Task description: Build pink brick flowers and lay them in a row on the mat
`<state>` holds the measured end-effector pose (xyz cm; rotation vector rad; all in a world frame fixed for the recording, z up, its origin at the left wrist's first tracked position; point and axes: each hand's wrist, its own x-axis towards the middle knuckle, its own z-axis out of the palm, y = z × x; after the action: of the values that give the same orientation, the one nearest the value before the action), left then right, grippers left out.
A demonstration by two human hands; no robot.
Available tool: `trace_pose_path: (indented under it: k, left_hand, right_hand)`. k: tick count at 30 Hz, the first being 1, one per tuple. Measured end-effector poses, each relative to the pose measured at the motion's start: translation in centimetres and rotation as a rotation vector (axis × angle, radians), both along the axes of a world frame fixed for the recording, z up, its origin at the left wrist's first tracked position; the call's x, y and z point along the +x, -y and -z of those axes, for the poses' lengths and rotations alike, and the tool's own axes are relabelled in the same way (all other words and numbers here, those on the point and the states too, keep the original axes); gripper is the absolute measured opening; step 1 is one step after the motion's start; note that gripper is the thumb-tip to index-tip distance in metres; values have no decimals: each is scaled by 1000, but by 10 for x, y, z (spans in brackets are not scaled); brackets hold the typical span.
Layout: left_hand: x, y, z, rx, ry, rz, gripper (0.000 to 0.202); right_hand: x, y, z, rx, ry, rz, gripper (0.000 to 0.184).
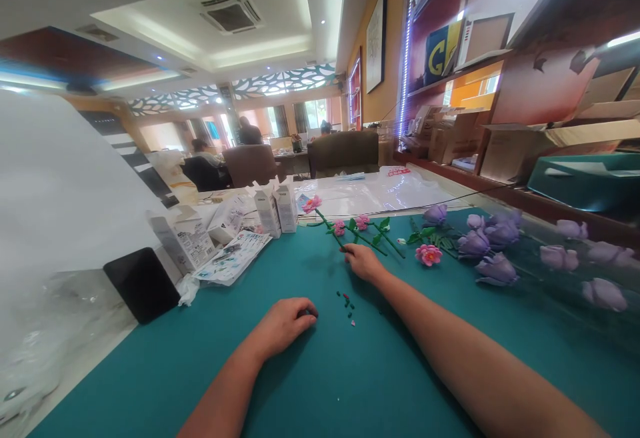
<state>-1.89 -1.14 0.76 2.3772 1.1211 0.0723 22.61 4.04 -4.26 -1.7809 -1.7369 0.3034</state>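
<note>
My right hand (364, 262) is closed on the lower end of a green stem; the stem carries a pink toy flower (311, 204) that leans up and to the left. Curled near the middle of the green mat (200, 365), my left hand (287, 323) has thumb and fingers bent together, with a dark spot between them that I cannot make out. Several small dark green pieces (349, 302) and a tiny pink piece (353, 323) lie loose between the hands. Just beyond my right hand are more pink flowers (363, 223) on leafy stems. A pink bloom (429, 255) rests to their right.
Purple roses (474, 243) spread over the mat's right side. At left are a black tablet (141, 285), printed sheets (235, 256), an opened white box (183, 241) and upright cartons (267, 208). Shelves with cardboard boxes (515, 151) stand right. Several people sit in the background.
</note>
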Motion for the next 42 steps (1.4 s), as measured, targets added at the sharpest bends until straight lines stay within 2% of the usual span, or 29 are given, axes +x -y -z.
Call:
trace_pose_path:
  k: [11, 17, 25, 37, 42]
  left_hand:
    - [-1, 1, -2, -17, 0, -4, 33]
    - [1, 3, -5, -8, -17, -4, 33]
    - [0, 2, -4, -8, -14, -14, 32]
    - [0, 3, -3, -25, 2, -22, 33]
    - [0, 1, -1, -13, -17, -13, 32]
  right_hand:
    - [6, 0, 3, -107, 183, 81, 31]
    - [7, 5, 0, -139, 254, 130, 37]
    - [1, 12, -5, -180, 361, 144, 26]
    - [-2, 19, -5, -145, 454, 150, 17]
    - [-4, 23, -21, -60, 476, 210, 21]
